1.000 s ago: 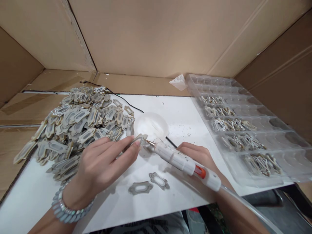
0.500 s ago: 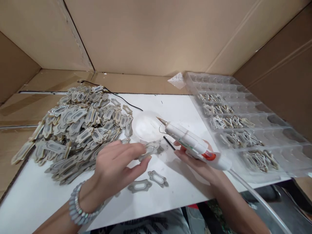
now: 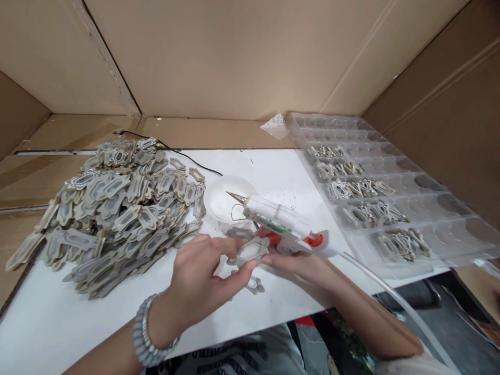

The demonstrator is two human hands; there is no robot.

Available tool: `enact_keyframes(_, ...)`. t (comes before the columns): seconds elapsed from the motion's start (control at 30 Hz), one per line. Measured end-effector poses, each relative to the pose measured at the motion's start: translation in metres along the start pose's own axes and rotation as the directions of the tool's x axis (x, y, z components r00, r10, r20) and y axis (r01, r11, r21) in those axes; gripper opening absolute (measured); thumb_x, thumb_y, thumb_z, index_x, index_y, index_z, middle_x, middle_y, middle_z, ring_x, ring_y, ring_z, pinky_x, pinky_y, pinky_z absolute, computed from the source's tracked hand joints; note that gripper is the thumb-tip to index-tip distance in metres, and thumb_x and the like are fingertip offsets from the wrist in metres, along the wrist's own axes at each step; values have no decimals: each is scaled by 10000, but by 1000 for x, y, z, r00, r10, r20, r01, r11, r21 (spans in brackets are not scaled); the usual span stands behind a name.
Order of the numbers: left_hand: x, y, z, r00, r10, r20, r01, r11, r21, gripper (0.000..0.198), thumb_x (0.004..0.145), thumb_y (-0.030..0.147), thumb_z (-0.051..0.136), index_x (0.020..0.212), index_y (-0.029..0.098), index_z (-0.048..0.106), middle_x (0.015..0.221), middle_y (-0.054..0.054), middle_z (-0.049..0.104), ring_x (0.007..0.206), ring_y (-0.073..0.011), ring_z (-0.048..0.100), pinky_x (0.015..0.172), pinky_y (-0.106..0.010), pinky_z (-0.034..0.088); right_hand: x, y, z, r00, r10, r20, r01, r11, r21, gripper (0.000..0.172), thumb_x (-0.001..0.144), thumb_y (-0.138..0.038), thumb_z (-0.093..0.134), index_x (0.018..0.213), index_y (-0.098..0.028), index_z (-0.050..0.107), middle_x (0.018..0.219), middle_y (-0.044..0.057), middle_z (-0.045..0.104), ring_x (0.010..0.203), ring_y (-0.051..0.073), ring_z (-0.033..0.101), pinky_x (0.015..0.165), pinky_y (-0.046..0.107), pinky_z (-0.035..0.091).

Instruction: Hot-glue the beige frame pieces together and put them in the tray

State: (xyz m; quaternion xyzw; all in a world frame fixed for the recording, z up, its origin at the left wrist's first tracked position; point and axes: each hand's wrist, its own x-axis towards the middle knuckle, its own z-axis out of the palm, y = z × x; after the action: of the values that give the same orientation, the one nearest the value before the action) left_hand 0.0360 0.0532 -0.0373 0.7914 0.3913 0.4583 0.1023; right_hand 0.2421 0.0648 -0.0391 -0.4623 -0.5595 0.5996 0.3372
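Note:
Between the fingers and thumb of my left hand is a small grey frame-shaped piece with a pale oval centre. My right hand grips a white glue gun with an orange trigger, and its thumb touches the edge of the same piece. The metal nozzle points left over a round white dish. Another grey piece lies on the white table just below my left fingers, partly hidden. A large heap of similar pieces lies to the left.
A clear compartment tray at the right holds metal-edged pieces in several sections. A black cord lies behind the dish, and a small clear bag is at the back. Cardboard walls enclose the table. The glue gun's pale cord trails right.
My left hand has moved right with the grey piece, and my right hand has come left to meet it. The glue gun's nozzle has shifted left over the dish.

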Motion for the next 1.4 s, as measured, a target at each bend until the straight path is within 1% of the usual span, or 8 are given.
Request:
enact_keyframes(0.17,-1,3,1,997,-73,-7,72,991,-109,291,826,292,765,800,249,478,828,40,768,392,-68,459,498,-260,473,1,8,-2,999,-15,40,13,998,63,457,722,-475,838,1075,-221,695,791,19,695,786,201,677,743,359,604)
enact_keyframes(0.3,-1,3,-1,928,-340,152,373,839,-396,345,768,345,815,772,238,487,660,48,638,505,-104,577,464,-207,418,3,6,-5,991,-121,48,116,988,105,412,709,-438,855,993,-214,657,867,28,701,828,193,678,805,359,584)
enact_keyframes(0.4,4,2,-3,718,-474,509,690,393,-608,405,840,516,719,729,213,474,637,19,622,476,-76,501,475,-188,393,4,3,-7,983,-167,78,152,974,167,409,715,-470,851,956,-211,648,865,26,687,815,195,679,802,362,576)
enact_keyframes(0.53,9,0,-4,402,-248,881,831,-306,-465,437,841,580,703,782,180,537,769,-68,735,435,-34,470,456,-144,374,4,6,-7,978,-186,99,154,951,267,448,712,-493,860,988,-220,638,899,27,687,832,188,677,820,357,564)
enact_keyframes(0.7,1,1,3,287,-13,958,760,-605,-236,414,855,501,720,1054,139,690,908,-98,742,649,-121,662,649,-251,596,3,11,-6,965,-174,195,114,952,284,428,750,-509,831,1001,-204,665,810,15,667,717,152,621,679,293,535)
enact_keyframes(1.07,-8,1,8,371,41,928,706,-661,-253,222,812,280,792,956,161,673,847,-76,774,668,-134,725,700,-259,618,-2,9,-3,892,-127,434,20,970,242,424,815,-615,721,852,-193,692,665,-11,613,626,132,606,593,254,531)
enact_keyframes(1.23,-8,1,2,431,49,901,758,-562,-332,360,736,257,873,1032,194,679,902,-37,787,769,-135,757,757,-242,619,-3,11,-8,992,-87,90,70,983,170,399,749,-542,815,921,-199,704,783,17,680,632,133,596,569,250,509)
enact_keyframes(1.4,7,-5,-17,549,-172,818,770,-277,-575,444,693,269,908,1070,266,674,908,-25,795,807,-178,770,711,-237,616,0,3,-12,982,-101,-160,99,995,-14,299,810,-478,741,930,-207,702,849,35,696,621,137,575,553,260,494)
